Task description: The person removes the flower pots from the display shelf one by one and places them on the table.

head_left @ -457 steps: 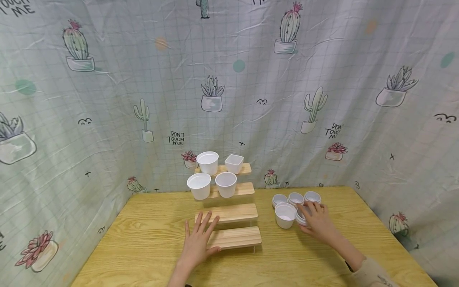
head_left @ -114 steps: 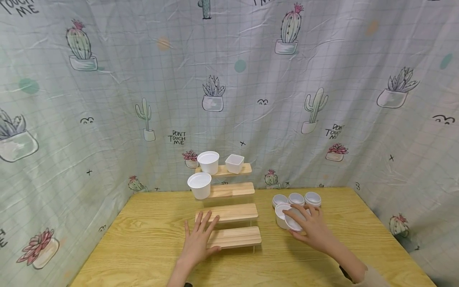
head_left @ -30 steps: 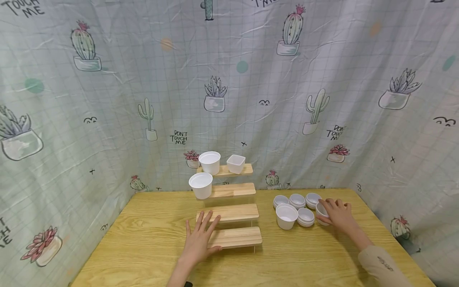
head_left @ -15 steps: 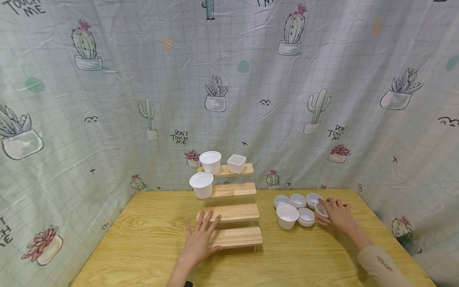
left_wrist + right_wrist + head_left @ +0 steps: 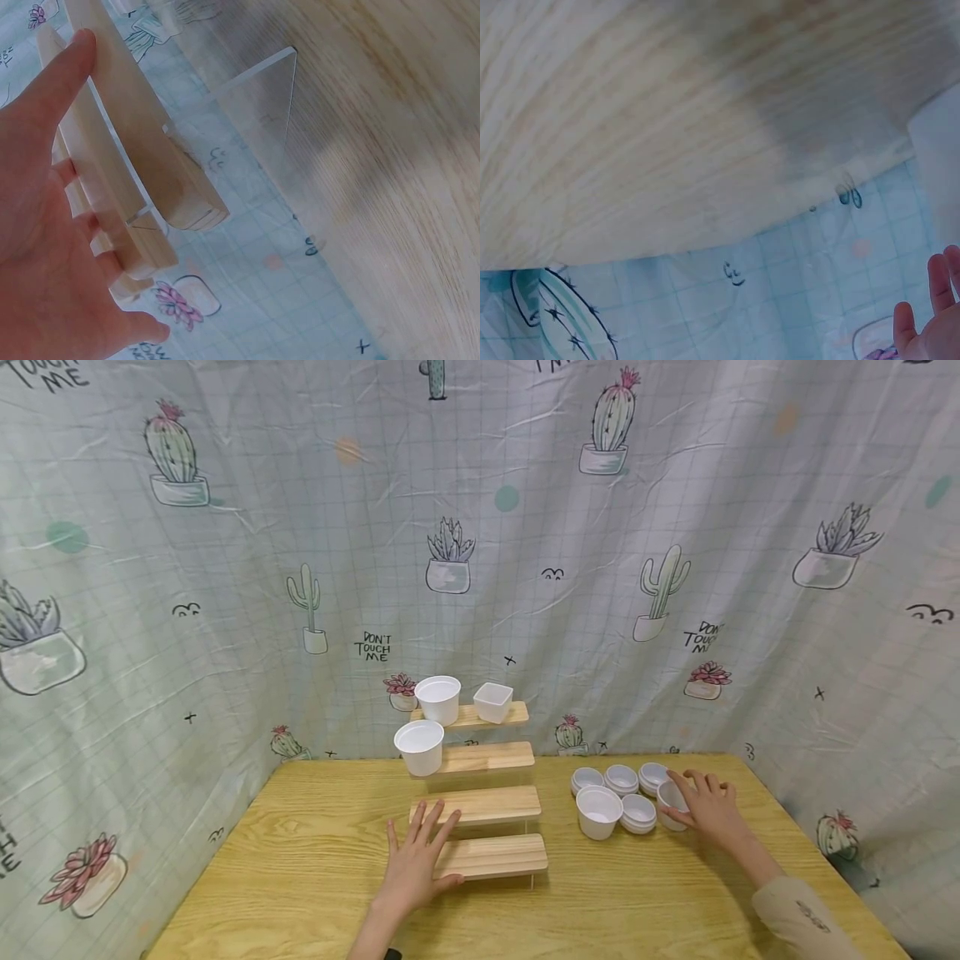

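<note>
My right hand (image 5: 710, 810) grips a white plastic cup (image 5: 670, 804) by its rim, thumb in front and fingers behind. The cup stands at the right end of a group on the table; in the right wrist view its pale side (image 5: 939, 161) shows at the edge. My left hand (image 5: 412, 870) rests with spread fingers on the two lower steps of a wooden stepped rack (image 5: 491, 857). On the rack's upper steps are two round white cups, one on the top step (image 5: 438, 703) and one below it (image 5: 421, 750), and a square white cup (image 5: 493, 703).
Beside the held cup are a larger white cup (image 5: 598, 814) and several short, ridged white tubs, one of them in front (image 5: 638, 815). Clear side supports (image 5: 259, 97) carry the rack on the wooden table (image 5: 315, 852). A cactus-print curtain (image 5: 360, 552) hangs behind.
The round cup that was on the rack's second step at right is in my right hand, moved past the larger cup to the group's right end. My left hand has stayed put.
</note>
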{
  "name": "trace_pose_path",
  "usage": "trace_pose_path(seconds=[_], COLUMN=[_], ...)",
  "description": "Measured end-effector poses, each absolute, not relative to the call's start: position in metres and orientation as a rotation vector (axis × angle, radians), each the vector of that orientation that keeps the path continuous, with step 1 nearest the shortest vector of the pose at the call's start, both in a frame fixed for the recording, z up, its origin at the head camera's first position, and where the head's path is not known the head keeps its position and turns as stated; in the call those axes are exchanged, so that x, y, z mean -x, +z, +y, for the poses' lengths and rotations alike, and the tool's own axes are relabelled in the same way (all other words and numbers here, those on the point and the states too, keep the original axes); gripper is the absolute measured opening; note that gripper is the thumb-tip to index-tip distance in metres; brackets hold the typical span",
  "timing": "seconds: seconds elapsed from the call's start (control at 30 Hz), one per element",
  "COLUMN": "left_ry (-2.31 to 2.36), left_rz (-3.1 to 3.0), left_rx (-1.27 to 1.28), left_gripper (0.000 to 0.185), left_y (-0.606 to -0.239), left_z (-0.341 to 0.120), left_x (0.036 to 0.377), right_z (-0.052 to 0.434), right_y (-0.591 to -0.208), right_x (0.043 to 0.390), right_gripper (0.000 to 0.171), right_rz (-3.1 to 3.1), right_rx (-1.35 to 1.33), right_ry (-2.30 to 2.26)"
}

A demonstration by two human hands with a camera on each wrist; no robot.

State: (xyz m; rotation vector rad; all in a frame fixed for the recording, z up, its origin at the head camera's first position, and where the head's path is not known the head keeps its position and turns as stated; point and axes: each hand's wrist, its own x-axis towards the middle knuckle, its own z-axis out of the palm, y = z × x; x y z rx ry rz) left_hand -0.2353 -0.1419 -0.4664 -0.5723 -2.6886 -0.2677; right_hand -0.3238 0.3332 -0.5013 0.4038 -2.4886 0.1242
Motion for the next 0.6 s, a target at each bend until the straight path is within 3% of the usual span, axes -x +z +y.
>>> trace_pose_path(seconds=[0.6], left_ry=[-0.260], left_rz=[-2.691], left_rx=[0.572], left_gripper=[0.089], left_y=[-0.468], left_z=[-0.143], left_x=[0.236], right_z=[0.311], right_y=[-0.469], right_x=[0.311], right_gripper=[0.061], right_rz=[-2.426], right_rx=[-0.526], right_ry=[0.068])
